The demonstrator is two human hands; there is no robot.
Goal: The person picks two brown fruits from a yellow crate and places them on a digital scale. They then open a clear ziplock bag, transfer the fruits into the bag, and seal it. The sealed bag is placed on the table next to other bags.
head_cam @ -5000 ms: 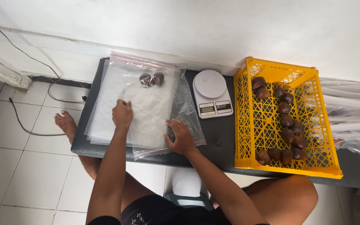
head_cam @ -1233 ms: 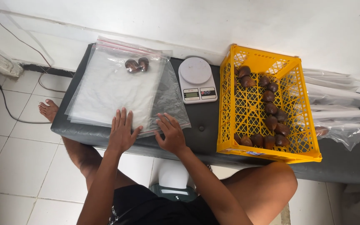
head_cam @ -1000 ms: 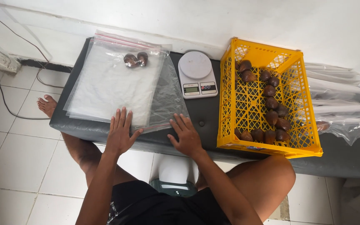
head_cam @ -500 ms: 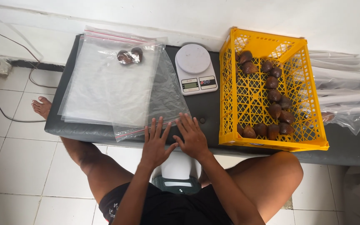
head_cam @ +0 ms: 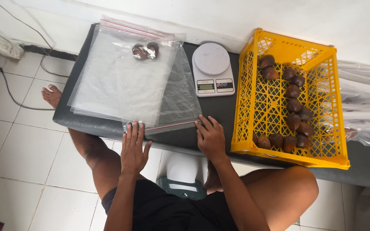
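A stack of clear zip bags lies on the dark bench, with two brown scaly fruits on its far end. My left hand rests flat with its fingertips on the near edge of the bags. My right hand lies open on the bench just right of the bags' near corner. A white kitchen scale stands past it. Right of that, a yellow plastic crate holds several brown fruits.
More clear plastic bags lie on the bench right of the crate. A cable runs over the tiled floor on the left. My knees and a white stool are below the bench edge.
Both hands slid back from the middle of the bags to the near edge of the bench. They came together for a moment and are now spread apart again.
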